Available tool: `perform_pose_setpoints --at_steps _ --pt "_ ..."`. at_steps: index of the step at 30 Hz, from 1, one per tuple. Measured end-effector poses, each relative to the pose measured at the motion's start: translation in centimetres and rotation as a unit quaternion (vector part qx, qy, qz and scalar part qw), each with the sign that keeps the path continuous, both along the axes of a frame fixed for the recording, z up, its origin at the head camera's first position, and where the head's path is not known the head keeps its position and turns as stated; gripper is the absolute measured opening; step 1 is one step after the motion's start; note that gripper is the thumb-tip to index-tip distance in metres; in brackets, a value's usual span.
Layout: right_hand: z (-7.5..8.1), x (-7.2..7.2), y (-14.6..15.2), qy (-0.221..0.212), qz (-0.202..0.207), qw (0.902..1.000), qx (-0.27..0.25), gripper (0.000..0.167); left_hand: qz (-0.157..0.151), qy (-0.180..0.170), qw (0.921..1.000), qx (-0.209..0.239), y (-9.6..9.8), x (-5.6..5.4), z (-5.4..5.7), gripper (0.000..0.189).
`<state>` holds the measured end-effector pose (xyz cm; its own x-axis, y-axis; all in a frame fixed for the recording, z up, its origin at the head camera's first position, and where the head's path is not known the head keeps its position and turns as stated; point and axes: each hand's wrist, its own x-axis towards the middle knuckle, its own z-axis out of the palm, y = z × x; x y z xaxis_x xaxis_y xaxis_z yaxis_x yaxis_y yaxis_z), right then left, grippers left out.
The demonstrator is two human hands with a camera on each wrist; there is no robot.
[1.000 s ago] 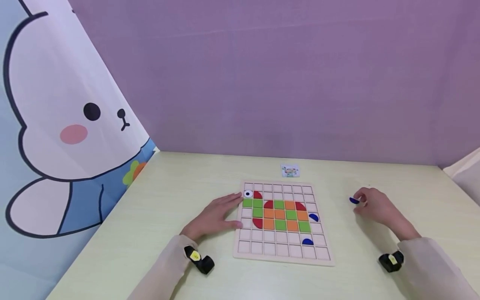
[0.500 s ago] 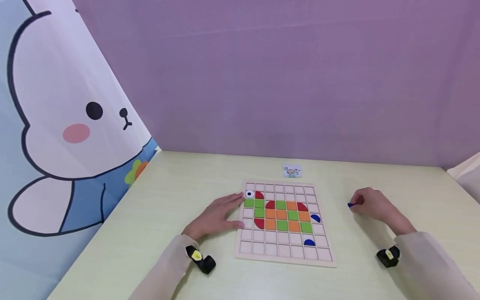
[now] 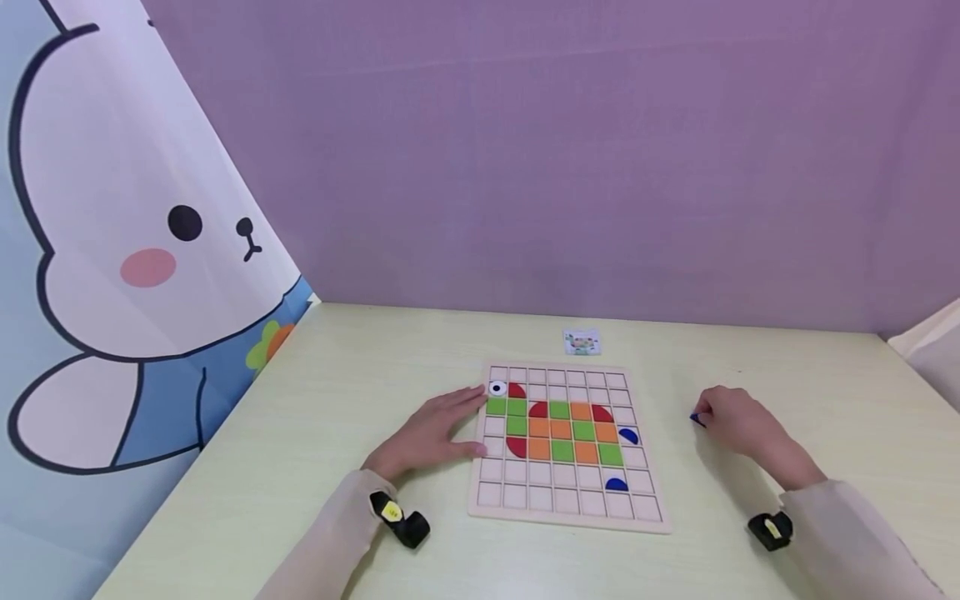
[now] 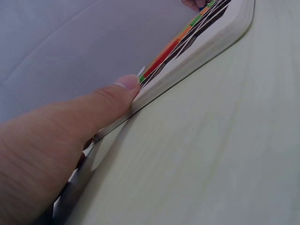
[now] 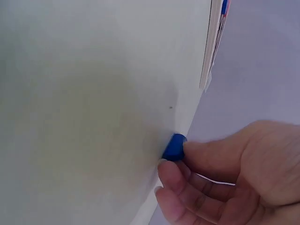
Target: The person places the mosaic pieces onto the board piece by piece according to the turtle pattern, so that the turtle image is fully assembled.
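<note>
A pale wooden grid board lies on the table, with green, orange and red pieces, a round eye piece and two blue half-round pieces set in its squares. My left hand rests at the board's left edge with fingers fairly straight; in the left wrist view the thumb touches the rim. To the right of the board, apart from it, my right hand pinches a blue half-round piece between thumb and fingers. The fingers cover much of that piece in the head view.
A small printed card lies behind the board. The pale table ends at a purple cloth backdrop. A cloth with a cartoon animal hangs at the left. Each wrist wears a black camera.
My right hand has shifted slightly left towards the board with the blue half-round piece, and that piece has turned in its fingers. My left hand has stayed at the board's edge.
</note>
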<state>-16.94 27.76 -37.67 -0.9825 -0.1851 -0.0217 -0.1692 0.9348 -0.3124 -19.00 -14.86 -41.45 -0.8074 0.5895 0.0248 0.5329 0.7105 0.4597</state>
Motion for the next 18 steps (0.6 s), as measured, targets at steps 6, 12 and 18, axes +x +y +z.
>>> perform_pose_setpoints --at_steps 6,12,18 --pt "0.0 0.2 -0.4 0.007 0.011 0.9999 0.0 0.007 -0.004 0.007 1.0 0.001 -0.1 0.1 0.2 0.079" --pt "0.1 0.6 -1.2 0.023 0.029 0.9991 -0.022 0.004 -0.004 0.008 1.0 0.002 -0.1 0.0 0.1 0.08" --pt "0.9 1.4 -2.9 0.025 0.026 0.9984 -0.043 0.003 -0.003 0.007 1.0 0.003 0.0 0.0 -0.1 0.08"
